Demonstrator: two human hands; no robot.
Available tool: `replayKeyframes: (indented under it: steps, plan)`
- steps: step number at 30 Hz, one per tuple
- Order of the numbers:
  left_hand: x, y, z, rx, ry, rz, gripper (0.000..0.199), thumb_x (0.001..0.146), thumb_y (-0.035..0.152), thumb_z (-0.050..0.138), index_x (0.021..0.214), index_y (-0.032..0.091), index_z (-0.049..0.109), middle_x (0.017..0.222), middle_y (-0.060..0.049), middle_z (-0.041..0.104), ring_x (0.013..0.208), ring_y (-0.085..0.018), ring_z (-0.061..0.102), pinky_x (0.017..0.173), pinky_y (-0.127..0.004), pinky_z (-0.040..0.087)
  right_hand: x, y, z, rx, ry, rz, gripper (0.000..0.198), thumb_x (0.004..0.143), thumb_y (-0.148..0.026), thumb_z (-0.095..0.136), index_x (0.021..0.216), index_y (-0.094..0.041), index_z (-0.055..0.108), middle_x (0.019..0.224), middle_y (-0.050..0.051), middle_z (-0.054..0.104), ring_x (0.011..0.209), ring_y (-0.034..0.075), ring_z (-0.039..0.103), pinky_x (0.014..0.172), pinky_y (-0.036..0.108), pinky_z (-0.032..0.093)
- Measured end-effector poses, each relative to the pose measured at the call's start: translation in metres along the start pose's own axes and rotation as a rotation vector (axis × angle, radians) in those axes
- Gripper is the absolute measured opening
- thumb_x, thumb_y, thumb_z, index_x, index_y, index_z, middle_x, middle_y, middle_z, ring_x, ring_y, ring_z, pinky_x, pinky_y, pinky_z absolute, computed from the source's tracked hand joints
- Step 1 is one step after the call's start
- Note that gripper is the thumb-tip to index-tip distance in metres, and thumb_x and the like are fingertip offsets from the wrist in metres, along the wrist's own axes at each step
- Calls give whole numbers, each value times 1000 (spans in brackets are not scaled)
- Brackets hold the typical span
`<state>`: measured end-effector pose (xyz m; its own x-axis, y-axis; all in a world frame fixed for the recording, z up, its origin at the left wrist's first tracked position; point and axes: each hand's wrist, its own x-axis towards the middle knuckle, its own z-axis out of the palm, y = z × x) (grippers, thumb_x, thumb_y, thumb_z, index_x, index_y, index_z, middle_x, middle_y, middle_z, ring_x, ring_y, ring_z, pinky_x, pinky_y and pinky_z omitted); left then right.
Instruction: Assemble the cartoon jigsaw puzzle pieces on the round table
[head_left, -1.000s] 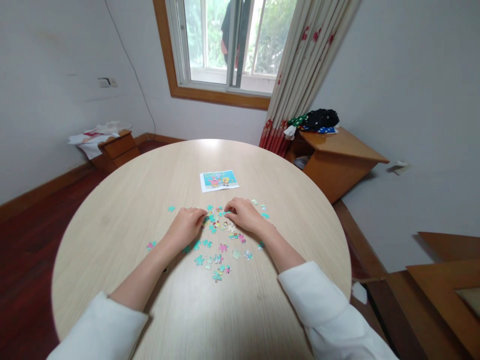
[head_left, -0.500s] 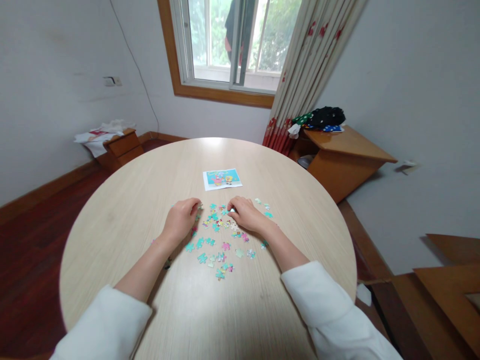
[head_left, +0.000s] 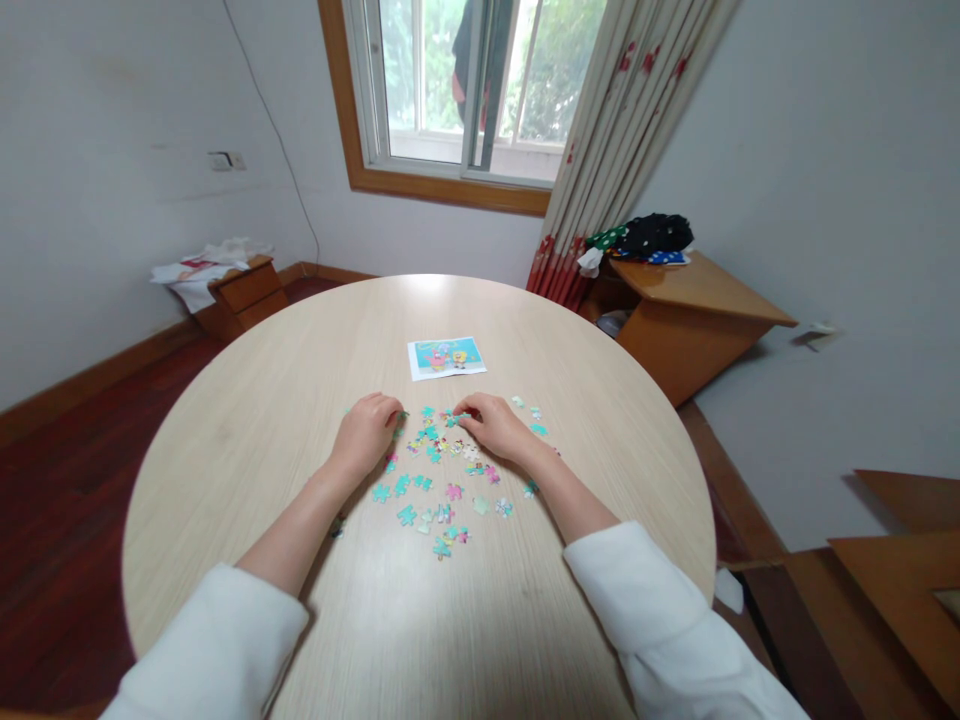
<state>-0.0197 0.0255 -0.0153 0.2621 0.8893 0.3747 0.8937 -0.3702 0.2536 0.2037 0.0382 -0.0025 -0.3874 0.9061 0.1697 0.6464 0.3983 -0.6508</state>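
Jigsaw puzzle pieces (head_left: 403,484) in teal, pink, pale green and white lie loosely scattered over the middle of the round wooden table (head_left: 420,640). At the left of the scatter, my left hand (head_left: 367,435) is closed in a pinch, with a small teal puzzle piece (head_left: 403,414) showing at its fingertips. Opposite it, my right hand (head_left: 495,425) pinches a teal puzzle piece (head_left: 454,421) by the upper part of the pile. Both palms face down and partly cover nearby pieces. Beyond the hands lies a picture card (head_left: 448,358) with cartoon figures on blue.
Behind the table are a window (head_left: 450,90) and a long curtain (head_left: 600,150). A wooden cabinet (head_left: 697,310) with dark cloth on it stands at the right. At the left, a small drawer unit (head_left: 251,295) carries white cloths or papers.
My hands stay almost in place. The fingers of my right hand have shifted slightly, and a teal piece now shows at their tips. More teal shows at my left fingertips.
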Motion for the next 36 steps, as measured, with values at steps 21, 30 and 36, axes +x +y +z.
replayKeyframes:
  steps: [21,30,36]
  plan:
    - [3,-3,2,-206,58,-44,25,84,20,44,88,18,68,104,-9,72,103,-23,63,110,-55,25,2,2,3,216,108,-27,15,76,-11,54,84,-14,66,82,4,66,73,12,57,71,27,45]
    - [-6,40,-9,-707,-114,-125,26,82,36,54,90,16,68,87,-8,73,79,-19,66,75,-32,51,-3,-18,7,513,21,-55,7,75,-17,62,81,-14,65,81,4,67,76,13,61,74,29,49]
    - [-7,43,-13,-670,-127,-160,22,81,32,52,70,16,64,66,-4,69,61,-15,59,60,-26,45,-2,-18,15,502,53,-29,13,72,-24,70,80,-16,63,78,2,67,71,12,60,70,28,49]
